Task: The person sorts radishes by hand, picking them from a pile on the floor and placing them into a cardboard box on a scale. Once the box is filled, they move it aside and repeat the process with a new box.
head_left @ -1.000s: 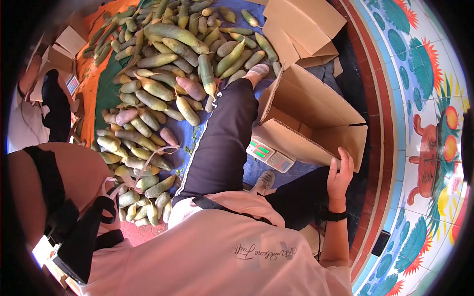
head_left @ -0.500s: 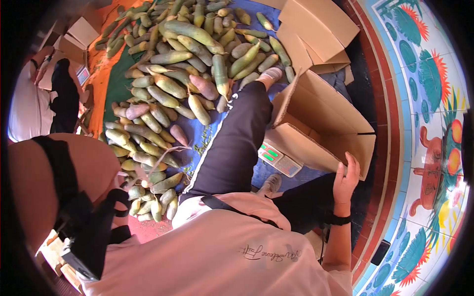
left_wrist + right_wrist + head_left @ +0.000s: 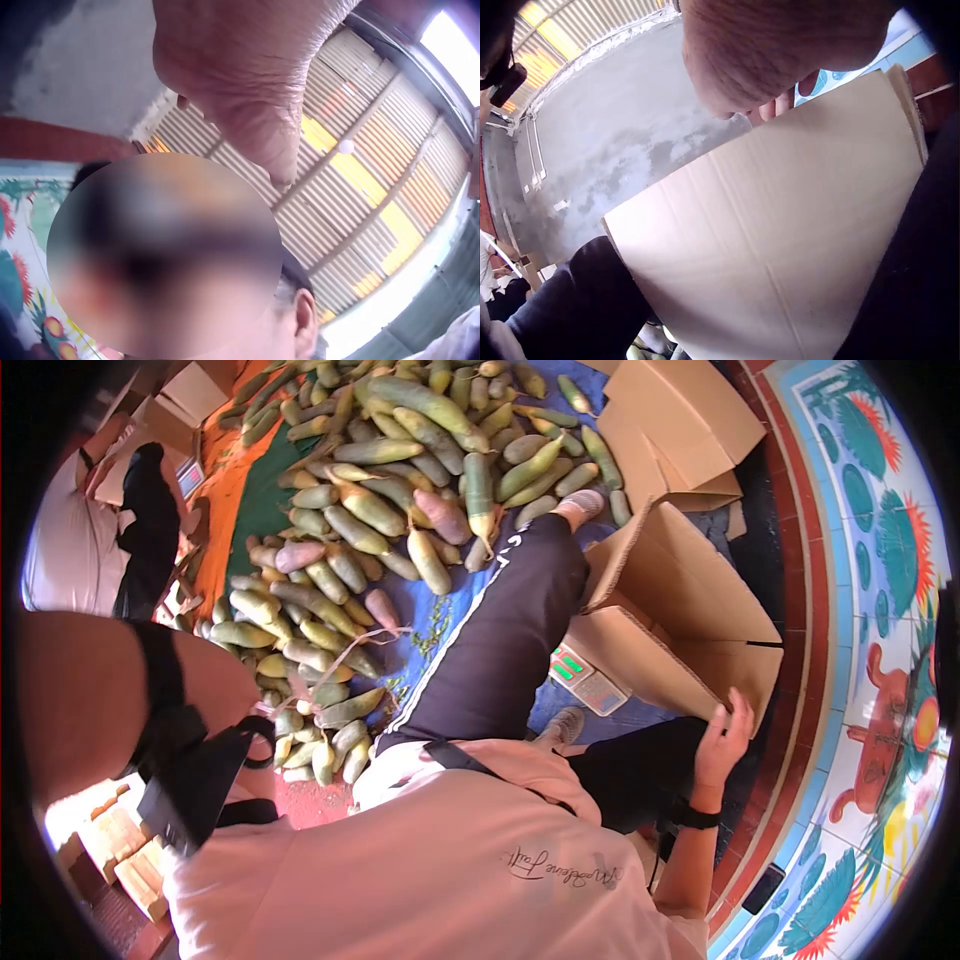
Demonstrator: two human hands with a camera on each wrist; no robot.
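Observation:
My right hand [image 3: 724, 745] rests at the near rim of an upright, open cardboard box [image 3: 652, 658], its fingers extended and slightly spread. In the right wrist view, this hand [image 3: 780, 56] hangs over the top edge of a pale box panel [image 3: 757, 225]. My left hand [image 3: 240, 82] is raised close to a person's head in the left wrist view, thumb pointing down; its other fingers are mostly hidden. Only the strapped left arm [image 3: 90, 705] appears large at the left of the head view. A digital scale [image 3: 600, 692] with lit green displays lies against the box's side.
Many green radishes [image 3: 365, 508], a few pinkish, are heaped on a blue tarp [image 3: 440, 622]. Another open carton [image 3: 680, 430] stands behind the box. A tiled wall [image 3: 880, 550] curves along the right. A second person [image 3: 85, 550] sits at the far left.
The head view has shifted, so the radishes, box and scale appear farther right. My right hand stays by the box rim, and my left arm remains raised.

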